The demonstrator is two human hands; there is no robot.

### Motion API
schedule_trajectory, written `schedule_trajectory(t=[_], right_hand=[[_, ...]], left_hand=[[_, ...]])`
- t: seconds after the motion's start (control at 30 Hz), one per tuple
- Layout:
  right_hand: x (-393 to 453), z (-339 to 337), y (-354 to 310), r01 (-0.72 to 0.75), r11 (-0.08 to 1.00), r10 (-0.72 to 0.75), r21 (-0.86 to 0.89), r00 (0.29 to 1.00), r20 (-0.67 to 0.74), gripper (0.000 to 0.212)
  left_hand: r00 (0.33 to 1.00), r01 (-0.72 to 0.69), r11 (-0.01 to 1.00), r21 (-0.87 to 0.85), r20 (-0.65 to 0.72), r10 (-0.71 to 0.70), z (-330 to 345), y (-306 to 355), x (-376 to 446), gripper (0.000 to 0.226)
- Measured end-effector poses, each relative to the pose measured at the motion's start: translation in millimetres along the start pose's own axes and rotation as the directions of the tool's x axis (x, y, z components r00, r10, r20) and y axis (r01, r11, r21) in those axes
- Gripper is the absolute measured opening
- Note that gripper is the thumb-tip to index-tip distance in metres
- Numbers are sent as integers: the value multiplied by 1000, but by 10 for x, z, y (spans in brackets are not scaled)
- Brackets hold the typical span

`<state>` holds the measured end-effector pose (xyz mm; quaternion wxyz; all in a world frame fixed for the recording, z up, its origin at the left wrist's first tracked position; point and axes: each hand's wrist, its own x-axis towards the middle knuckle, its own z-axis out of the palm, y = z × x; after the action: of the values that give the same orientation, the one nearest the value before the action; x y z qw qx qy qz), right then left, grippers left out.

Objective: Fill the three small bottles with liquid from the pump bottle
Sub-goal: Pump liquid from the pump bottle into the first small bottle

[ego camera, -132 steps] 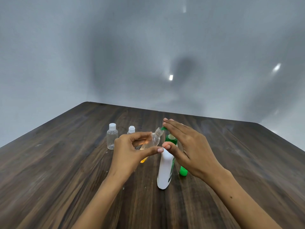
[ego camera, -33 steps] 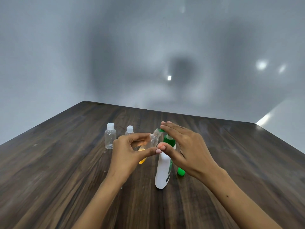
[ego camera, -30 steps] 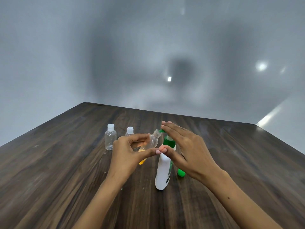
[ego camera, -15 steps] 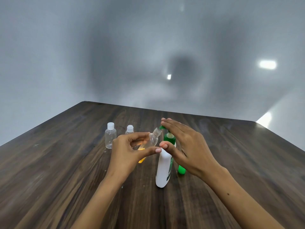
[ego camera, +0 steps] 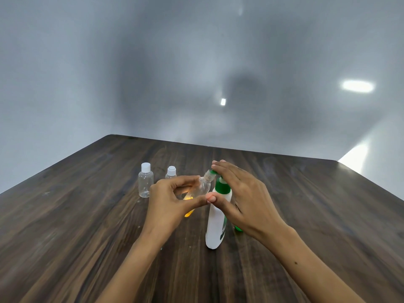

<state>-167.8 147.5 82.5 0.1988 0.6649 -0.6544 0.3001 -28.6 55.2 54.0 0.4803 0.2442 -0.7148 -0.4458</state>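
One bottle (ego camera: 200,188) filling: left hand (ego camera: 169,204) pinches it tilted under the nozzle, right hand (ego camera: 244,195) flat-fingered on the pump (ego camera: 222,186). Two capped ones at 10 o'clock wait; next, more pumps.

Both bare forearms reach forward from the lower edge and converge toward the middle. The left hand (ego camera: 168,200) is raised with fingers curled, thumb and forefinger forming a pinch. The right hand (ego camera: 242,197) is palm-down, fingers extended and flat, its thumb tip meeting the left thumb
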Motion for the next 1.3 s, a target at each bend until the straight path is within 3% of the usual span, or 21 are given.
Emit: schedule_trajectory(t=[1.3], right_hand=[[-2,7,9,-3,1000,3,0,1000,-15,91]], left_hand=[[1000,-9,999,40,-2,9,-8,-9,23,83]])
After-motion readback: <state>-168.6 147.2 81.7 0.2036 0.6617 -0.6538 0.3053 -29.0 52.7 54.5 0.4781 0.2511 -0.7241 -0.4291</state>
